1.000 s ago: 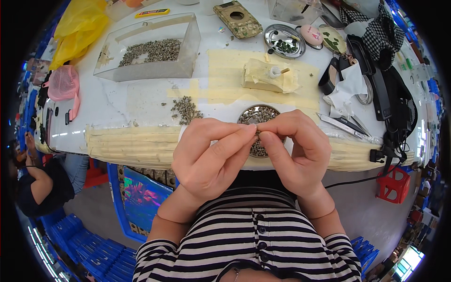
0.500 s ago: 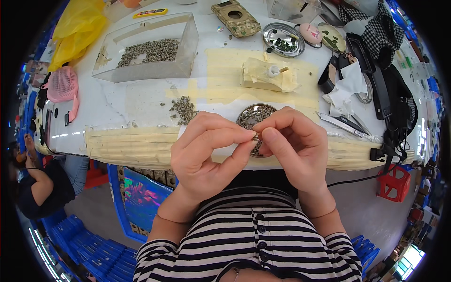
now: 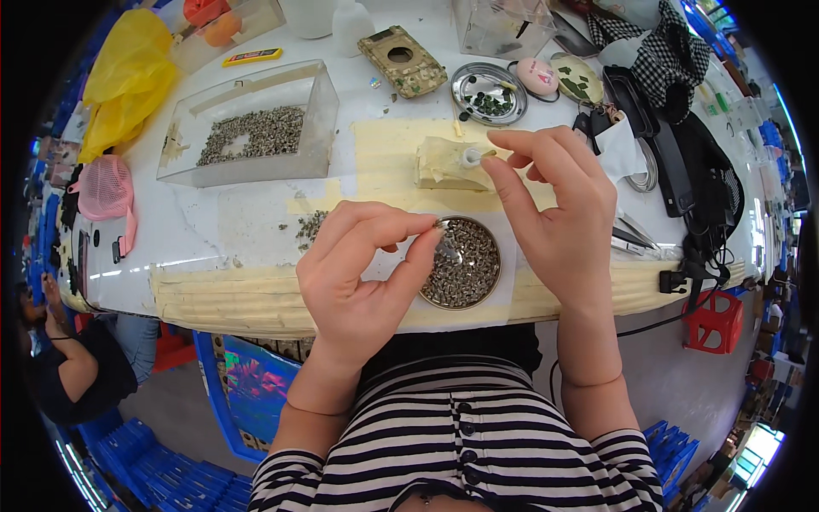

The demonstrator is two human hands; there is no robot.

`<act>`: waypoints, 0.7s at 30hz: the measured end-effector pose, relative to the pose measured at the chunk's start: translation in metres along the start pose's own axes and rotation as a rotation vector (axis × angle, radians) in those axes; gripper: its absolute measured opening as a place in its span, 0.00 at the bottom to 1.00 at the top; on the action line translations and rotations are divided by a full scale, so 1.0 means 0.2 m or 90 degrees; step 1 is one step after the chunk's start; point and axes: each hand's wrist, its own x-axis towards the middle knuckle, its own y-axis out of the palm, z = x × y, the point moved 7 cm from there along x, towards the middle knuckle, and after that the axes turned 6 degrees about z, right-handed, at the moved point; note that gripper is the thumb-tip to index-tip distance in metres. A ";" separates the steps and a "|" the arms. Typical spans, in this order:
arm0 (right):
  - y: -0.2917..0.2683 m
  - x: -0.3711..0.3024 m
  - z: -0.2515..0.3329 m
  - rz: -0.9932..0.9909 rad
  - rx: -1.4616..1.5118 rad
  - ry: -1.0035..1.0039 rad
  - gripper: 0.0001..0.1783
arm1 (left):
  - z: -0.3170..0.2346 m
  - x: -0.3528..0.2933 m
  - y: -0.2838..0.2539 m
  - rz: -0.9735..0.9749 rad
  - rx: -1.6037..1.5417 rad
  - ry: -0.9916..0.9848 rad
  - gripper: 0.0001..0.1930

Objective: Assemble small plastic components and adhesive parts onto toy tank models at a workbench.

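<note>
My left hand (image 3: 354, 277) is closed, thumb and forefinger pinching a tiny metal piece (image 3: 440, 224) above the left rim of a round tin (image 3: 467, 303). Many small grey metal pieces fill that tin. Farther off, my right hand (image 3: 554, 200) has its thumb and forefinger apart. They are at the tip of a short stick (image 3: 490, 154), which stands in a small white pot (image 3: 470, 157). The pot sits on a block wrapped in cream tape (image 3: 433, 175). A loose heap of similar pieces (image 3: 309, 229) lies partly hidden behind my left hand.
A clear box (image 3: 324, 154) of metal pieces stands at the far left. A steel dish (image 3: 465, 81) holds dark green bits. Black straps (image 3: 682, 183) and tweezers (image 3: 636, 229) lie right. A pink mesh strainer (image 3: 104, 188) and yellow bag (image 3: 128, 77) are left. Another person sits at left.
My hands have parted. The right hand has moved forward from the left fingertips to the stick in the white pot; the left keeps its pinch. The tin now shows more fully.
</note>
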 end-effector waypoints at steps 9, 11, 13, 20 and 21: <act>-0.08 -0.05 0.07 -0.106 0.158 -0.035 0.04 | 0.02 -0.02 -0.02 -0.010 0.001 -0.007 0.10; -0.06 -0.06 0.07 -0.072 0.266 -0.015 0.03 | 0.02 -0.02 -0.02 -0.004 0.011 -0.004 0.11; -0.01 -0.09 0.06 -0.052 0.311 0.025 0.03 | 0.01 -0.02 -0.02 -0.001 0.023 0.001 0.11; 0.03 -0.10 0.03 -0.041 0.293 0.024 0.03 | 0.00 -0.02 -0.01 -0.001 0.039 0.016 0.12; 0.03 -0.10 0.03 -0.040 0.294 0.025 0.03 | 0.00 -0.02 -0.01 -0.002 0.040 0.020 0.12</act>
